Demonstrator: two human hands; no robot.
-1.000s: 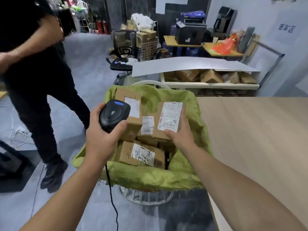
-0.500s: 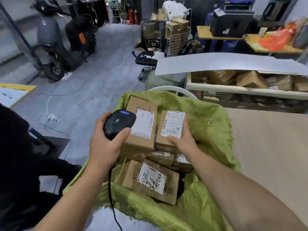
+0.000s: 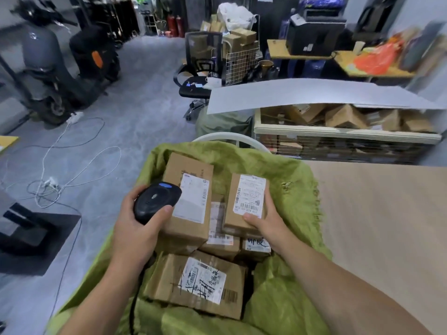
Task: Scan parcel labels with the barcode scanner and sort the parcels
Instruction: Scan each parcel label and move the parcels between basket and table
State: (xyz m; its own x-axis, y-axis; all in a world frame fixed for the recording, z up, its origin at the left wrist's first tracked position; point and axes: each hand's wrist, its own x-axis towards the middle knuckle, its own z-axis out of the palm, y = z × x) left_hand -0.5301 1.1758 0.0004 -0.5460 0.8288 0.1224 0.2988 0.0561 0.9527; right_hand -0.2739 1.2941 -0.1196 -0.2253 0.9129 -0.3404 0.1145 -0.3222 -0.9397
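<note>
My left hand grips a black barcode scanner with a blue button, its cord hanging down. My right hand holds a small brown parcel by its near end, white label with barcode facing up. Both are over an open green sack holding several cardboard parcels. A larger parcel with a white label lies just right of the scanner. Another parcel with handwriting on its label lies nearest me.
A light wooden table stands to the right of the sack. Behind it is a wire rack of boxes under a grey sheet. A scooter, cables on the floor and an office chair stand at the left and back.
The view swung left and down. The person in black who stood at the left is gone from view. Both hands keep their hold over the sack, with the small parcel lying lower among the others.
</note>
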